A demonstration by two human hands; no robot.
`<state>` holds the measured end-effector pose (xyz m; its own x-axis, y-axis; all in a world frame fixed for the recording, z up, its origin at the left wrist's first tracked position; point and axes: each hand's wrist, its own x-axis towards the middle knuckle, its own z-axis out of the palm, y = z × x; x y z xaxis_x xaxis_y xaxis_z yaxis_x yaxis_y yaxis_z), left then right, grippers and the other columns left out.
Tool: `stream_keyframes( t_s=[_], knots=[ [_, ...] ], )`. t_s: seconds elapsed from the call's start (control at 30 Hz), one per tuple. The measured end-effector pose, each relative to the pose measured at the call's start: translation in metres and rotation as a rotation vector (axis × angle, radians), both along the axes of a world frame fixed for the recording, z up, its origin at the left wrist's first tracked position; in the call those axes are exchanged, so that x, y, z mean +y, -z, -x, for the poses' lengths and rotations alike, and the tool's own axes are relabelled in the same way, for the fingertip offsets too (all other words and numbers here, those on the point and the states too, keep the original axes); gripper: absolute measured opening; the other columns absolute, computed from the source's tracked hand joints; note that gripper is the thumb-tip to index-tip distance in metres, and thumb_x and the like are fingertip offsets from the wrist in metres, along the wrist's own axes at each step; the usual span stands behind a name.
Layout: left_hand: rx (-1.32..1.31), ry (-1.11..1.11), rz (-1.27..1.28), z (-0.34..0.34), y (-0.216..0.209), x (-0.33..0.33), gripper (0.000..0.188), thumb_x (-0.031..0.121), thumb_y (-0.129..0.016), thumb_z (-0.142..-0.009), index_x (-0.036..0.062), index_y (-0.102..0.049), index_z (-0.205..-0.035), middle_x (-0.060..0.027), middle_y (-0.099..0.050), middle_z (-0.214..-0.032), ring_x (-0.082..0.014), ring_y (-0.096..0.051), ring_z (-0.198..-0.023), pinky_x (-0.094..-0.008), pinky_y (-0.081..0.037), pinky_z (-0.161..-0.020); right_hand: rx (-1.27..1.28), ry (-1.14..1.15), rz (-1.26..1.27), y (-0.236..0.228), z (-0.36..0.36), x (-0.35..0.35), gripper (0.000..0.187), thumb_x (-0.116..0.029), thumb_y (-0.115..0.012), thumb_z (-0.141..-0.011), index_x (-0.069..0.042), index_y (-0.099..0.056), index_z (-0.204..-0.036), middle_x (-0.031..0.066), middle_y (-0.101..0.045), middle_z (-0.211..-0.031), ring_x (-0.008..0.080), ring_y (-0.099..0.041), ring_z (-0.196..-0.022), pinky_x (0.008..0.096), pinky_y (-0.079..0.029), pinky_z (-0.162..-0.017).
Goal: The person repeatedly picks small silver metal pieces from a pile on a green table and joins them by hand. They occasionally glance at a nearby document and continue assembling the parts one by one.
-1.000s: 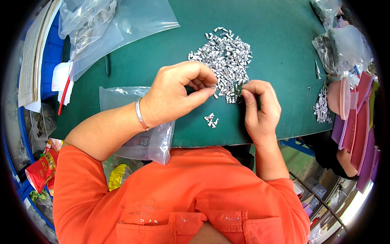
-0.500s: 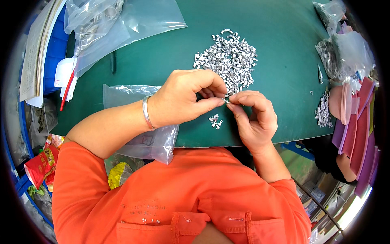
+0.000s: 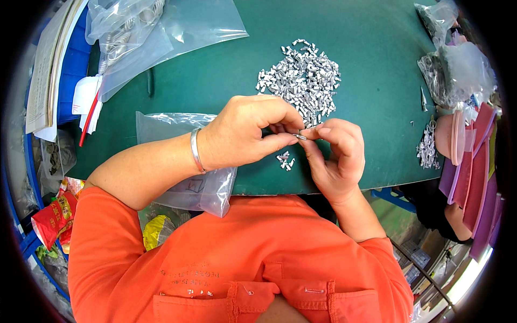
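Note:
Between the fingertips of both hands is a small silvery metal piece point(image 3: 300, 136). My left hand point(image 3: 253, 129), with a silver bangle on its wrist, pinches one end between thumb and forefinger. My right hand point(image 3: 338, 153) pinches at the other end, its remaining fingers curled. Just beyond the hands lies a heap of small silvery metal pieces point(image 3: 301, 78) on the green table. Several loose pieces point(image 3: 286, 161) lie nearer me, below the fingertips. A clear plastic bag point(image 3: 210, 185) lies partly under my left forearm and hangs over the table's edge.
At the far left sit plastic bags with coiled wire-like rings point(image 3: 121, 40), a blue bin point(image 3: 75, 70) and a red pen point(image 3: 90, 118). To the right are a small pile of metal pieces point(image 3: 428, 148), clear bags point(image 3: 463, 75) and pink and purple strips point(image 3: 476, 172).
Both hands have shifted only slightly. The small metal piece between the fingertips now shows more plainly and lies at a different angle.

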<state>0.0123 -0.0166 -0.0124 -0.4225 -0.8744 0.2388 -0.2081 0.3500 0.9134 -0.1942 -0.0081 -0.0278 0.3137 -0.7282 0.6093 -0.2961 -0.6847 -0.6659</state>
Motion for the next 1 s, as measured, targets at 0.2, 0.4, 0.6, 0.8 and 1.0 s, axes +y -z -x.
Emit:
stream_keyframes(
  t_s=[0.2,0.4,0.6,0.8,1.0],
  knots=[
    [0.01,0.029,0.135,0.001,0.003,-0.002,0.016,-0.003,-0.076,-0.076,0.0024,-0.07,-0.09,-0.0095,-0.069,-0.088,-0.0227,-0.067,-0.081,-0.0309,-0.054,-0.071,0.028,0.02,0.014,-0.006,0.0,0.0,0.038,0.013,-0.076,-0.07,-0.002,-0.062,-0.102,0.0122,-0.065,-0.094,0.0255,-0.064,-0.084,0.0326,-0.054,-0.07],
    [0.016,-0.053,0.125,0.0,0.002,-0.002,0.012,-0.004,-0.074,-0.077,0.0013,-0.07,-0.087,-0.0099,-0.069,-0.089,-0.0211,-0.067,-0.083,-0.0303,-0.054,-0.072,0.231,0.176,-0.093,-0.01,0.03,-0.01,0.02,0.006,-0.075,-0.074,-0.002,-0.067,-0.09,0.0115,-0.065,-0.086,0.0273,-0.064,-0.077,0.0347,-0.051,-0.068],
    [0.001,-0.076,0.119,0.002,0.001,0.0,0.012,-0.004,-0.074,-0.078,0.0003,-0.07,-0.087,-0.0102,-0.069,-0.09,-0.0186,-0.068,-0.083,-0.0281,-0.055,-0.072,0.419,0.119,-0.064,-0.008,0.024,0.003,0.022,-0.007,-0.079,-0.073,-0.008,-0.069,-0.093,0.0051,-0.061,-0.088,0.0246,-0.057,-0.08,0.0369,-0.041,-0.07],
    [0.039,-0.101,0.08,0.002,0.003,0.001,0.011,-0.006,-0.073,-0.078,-0.0003,-0.068,-0.086,-0.0104,-0.069,-0.093,-0.0174,-0.067,-0.084,-0.0268,-0.056,-0.072,0.42,0.151,0.004,-0.002,0.022,0.0,0.017,-0.001,-0.074,-0.077,-0.006,-0.067,-0.091,0.0062,-0.061,-0.087,0.0259,-0.057,-0.08,0.0369,-0.043,-0.071],
    [0.045,-0.064,0.096,0.001,0.003,-0.001,0.013,-0.007,-0.072,-0.077,0.0001,-0.069,-0.087,-0.0102,-0.069,-0.092,-0.0188,-0.068,-0.084,-0.0283,-0.056,-0.072,0.173,0.166,-0.104,-0.007,0.021,0.004,0.012,0.006,-0.069,-0.082,0.0,-0.064,-0.091,0.0117,-0.065,-0.087,0.0264,-0.062,-0.077,0.0347,-0.05,-0.068]
  ],
)
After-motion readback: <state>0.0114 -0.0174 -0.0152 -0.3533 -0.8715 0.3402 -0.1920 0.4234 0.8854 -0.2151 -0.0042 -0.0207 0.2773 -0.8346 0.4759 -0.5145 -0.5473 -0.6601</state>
